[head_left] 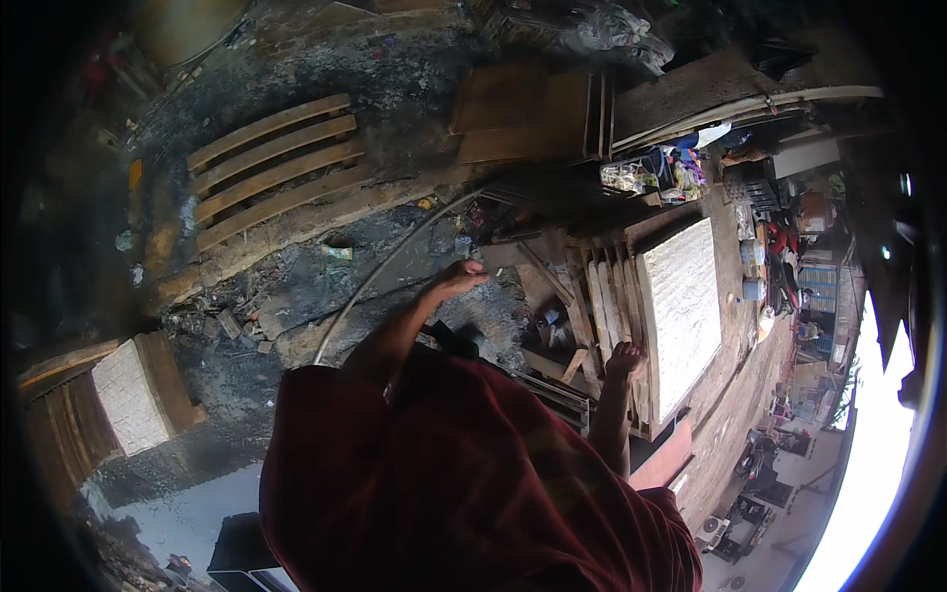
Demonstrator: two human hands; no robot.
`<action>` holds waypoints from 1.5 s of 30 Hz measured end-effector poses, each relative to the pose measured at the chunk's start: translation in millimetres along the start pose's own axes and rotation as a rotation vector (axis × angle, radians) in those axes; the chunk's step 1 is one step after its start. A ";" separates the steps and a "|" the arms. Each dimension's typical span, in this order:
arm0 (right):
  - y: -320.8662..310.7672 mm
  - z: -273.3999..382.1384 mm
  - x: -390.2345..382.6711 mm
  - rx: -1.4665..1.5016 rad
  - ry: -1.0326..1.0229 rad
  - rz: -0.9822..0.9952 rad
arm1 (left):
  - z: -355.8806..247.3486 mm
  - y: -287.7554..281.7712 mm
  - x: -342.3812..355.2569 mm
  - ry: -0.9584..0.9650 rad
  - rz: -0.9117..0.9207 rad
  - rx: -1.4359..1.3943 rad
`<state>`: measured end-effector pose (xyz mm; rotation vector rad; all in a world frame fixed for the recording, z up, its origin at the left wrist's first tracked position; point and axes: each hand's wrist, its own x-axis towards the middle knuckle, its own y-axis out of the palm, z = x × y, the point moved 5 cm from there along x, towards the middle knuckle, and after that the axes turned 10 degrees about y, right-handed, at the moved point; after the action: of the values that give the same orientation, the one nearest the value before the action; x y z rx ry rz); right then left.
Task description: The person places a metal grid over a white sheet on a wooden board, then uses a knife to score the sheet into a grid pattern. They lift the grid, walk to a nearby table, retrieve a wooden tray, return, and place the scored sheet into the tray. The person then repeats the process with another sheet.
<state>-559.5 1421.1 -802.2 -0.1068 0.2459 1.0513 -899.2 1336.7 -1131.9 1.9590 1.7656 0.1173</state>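
Observation:
My left hand [460, 279] is held out over the dark, littered ground, its fingers curled together. Whatever it may hold is too small or hidden to make out. To the right, my right hand [622, 363] is closed at the near side of a stack of wooden boards [614, 296]. From here I cannot tell whether it grips a board's edge or something smaller. A white, rough-surfaced slab [683, 308] stands against the right side of that stack. Wooden braces [546, 271] lean on the stack's left side, between my two hands.
A slatted wooden pallet [276, 170] lies at the far left. Another white slab [130, 397] sits among planks at the left. A curved pipe or hose [370, 281] crosses the rubble-strewn ground. Brown panels [508, 113] lie at the back, near colourful clutter [671, 173].

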 end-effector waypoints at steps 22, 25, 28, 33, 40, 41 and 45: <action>-83.7 -48.6 -206.7 0.538 0.107 -0.360 | -233.2 161.7 113.5 0.099 0.003 -0.462; -110.7 -48.1 -272.5 0.566 0.150 -0.352 | -186.0 153.7 104.8 0.001 0.024 -0.264; -120.0 -41.1 -310.2 0.637 0.098 -0.351 | -115.2 163.5 83.8 -0.204 0.086 -0.019; -125.1 -15.9 -322.9 0.890 0.045 -0.284 | -32.7 255.8 24.3 -0.233 0.545 0.383; -195.9 28.4 -357.8 1.028 -0.047 -0.143 | -15.3 419.3 -50.9 0.232 1.024 0.809; -206.4 36.2 -362.9 0.973 -0.070 -0.089 | -16.8 441.4 -55.0 0.270 1.030 0.869; -261.9 74.9 -358.9 0.677 -0.134 0.117 | -14.4 546.9 -53.2 0.462 1.182 1.109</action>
<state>-490.1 1003.6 -647.4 0.5919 0.4768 1.0368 -415.3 1269.9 -879.7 3.8066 0.5178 -0.0515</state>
